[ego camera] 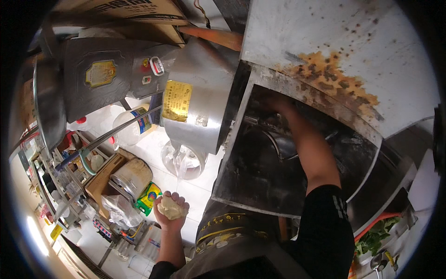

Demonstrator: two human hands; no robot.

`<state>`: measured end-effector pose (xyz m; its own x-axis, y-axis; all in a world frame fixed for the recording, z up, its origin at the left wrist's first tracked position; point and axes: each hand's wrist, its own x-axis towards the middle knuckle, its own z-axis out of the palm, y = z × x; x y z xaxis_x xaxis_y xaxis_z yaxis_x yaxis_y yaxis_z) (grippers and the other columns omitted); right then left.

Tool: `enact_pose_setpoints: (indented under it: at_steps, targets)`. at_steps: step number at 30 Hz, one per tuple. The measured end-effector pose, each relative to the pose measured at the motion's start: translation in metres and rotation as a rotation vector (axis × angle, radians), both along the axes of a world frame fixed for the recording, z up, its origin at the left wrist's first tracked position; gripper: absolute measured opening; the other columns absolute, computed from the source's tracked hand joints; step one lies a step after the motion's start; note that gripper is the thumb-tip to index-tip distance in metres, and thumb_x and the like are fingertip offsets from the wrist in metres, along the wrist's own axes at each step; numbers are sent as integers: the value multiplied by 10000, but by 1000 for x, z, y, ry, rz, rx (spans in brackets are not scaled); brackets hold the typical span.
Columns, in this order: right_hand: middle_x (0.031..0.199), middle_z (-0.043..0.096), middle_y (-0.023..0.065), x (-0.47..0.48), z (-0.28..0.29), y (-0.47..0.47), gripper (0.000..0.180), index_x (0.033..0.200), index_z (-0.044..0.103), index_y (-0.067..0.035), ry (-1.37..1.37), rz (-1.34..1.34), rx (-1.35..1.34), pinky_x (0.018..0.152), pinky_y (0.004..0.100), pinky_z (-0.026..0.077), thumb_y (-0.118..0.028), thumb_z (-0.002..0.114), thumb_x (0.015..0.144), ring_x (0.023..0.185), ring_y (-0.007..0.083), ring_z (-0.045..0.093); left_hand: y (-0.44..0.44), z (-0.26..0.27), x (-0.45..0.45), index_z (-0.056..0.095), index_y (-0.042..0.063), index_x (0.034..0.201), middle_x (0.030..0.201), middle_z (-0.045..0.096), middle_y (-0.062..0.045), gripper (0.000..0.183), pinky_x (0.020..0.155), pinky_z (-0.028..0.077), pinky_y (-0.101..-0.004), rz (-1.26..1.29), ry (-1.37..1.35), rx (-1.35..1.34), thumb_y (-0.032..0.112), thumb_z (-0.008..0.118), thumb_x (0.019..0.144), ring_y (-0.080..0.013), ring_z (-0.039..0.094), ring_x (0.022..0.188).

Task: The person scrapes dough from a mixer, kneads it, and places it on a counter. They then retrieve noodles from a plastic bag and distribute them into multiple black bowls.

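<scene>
A lump of pale dough (pixel 170 208) lies in the palm of my left hand (pixel 174 224), with the fingers curled around it. This hand is held low on the left, outside the machine. My right arm reaches down into the dark tub (pixel 240 178) of a metal machine that looks like a dough mixer. Deep in the tub, near its far wall, my right hand (pixel 277 103) is blurred and in shadow; whether it grips something cannot be seen. A curved metal mixing bar (pixel 273 141) runs across the tub beside my forearm.
The machine's steel housing (pixel 198 94) stands left of the tub. A stained white panel (pixel 331 31) rises behind it. Below the housing is a bucket (pixel 202 171) with a plastic bag. Shelving (pixel 69 178) holds goods at left; leafy greens (pixel 376 233) lie at lower right.
</scene>
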<state>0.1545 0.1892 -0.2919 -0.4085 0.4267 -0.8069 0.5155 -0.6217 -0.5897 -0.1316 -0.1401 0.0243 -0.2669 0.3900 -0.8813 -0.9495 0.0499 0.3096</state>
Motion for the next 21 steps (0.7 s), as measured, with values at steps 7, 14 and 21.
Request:
enact_pose_setpoints:
  at_steps: [7,14,21]
  targets:
    - [847,689,116,23,179,-47,194,1070,697,25,546,-427,14,651,329,529,-106,653,934,705,189,640,41,26,14,632,149,950,863,575,-53,226,721,455,-415,-58,-131,167,333,511,898,-248,541,782]
    - [874,698,151,-4,365,-117,175,1081,680,54,789,-327,28,675,333,571,-14,616,933,721,202,674,81,67,52,613,118,917,850,575,-75,227,716,470,-412,-246,-323,445,329,535,887,-273,560,801]
    - [917,714,136,-25,459,-162,202,1118,672,39,649,-359,124,721,330,573,-51,605,950,765,206,693,93,110,61,598,102,917,850,630,-86,183,706,518,-427,-365,-357,506,276,561,878,-286,626,772]
